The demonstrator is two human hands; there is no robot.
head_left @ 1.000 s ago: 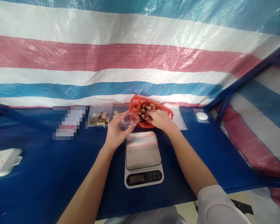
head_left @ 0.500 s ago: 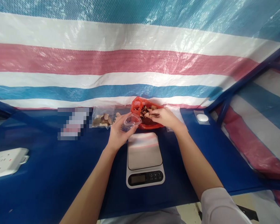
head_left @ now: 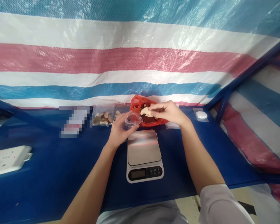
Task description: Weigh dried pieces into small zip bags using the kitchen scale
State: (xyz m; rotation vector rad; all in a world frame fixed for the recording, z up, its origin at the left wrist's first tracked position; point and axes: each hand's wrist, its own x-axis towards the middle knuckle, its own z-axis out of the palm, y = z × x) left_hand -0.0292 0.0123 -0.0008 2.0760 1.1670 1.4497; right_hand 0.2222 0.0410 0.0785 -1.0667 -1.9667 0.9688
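Note:
My left hand (head_left: 118, 131) holds a small clear plastic cup (head_left: 132, 120), tilted, just above the back left corner of a digital kitchen scale (head_left: 144, 147). My right hand (head_left: 168, 112) pinches a pale, flat dried slice (head_left: 145, 111) over a red plastic bag (head_left: 136, 104). The bag holds more brown slices, partly hidden behind my fingers. A clear zip bag (head_left: 102, 115) with several brown-and-tan slices lies to the left of the red bag. The scale's steel platform is bare.
A white power strip (head_left: 8, 160) lies at the left of the blue table (head_left: 49, 180). Behind it is a pixelated, unreadable flat item (head_left: 74, 121). A small white round object (head_left: 201, 115) sits on a clear sachet at the right. A striped tarp (head_left: 130, 59) hangs behind the table.
My right hand has risen from the red bag with a pale slice pinched in its fingers. My left hand and the cup have barely moved.

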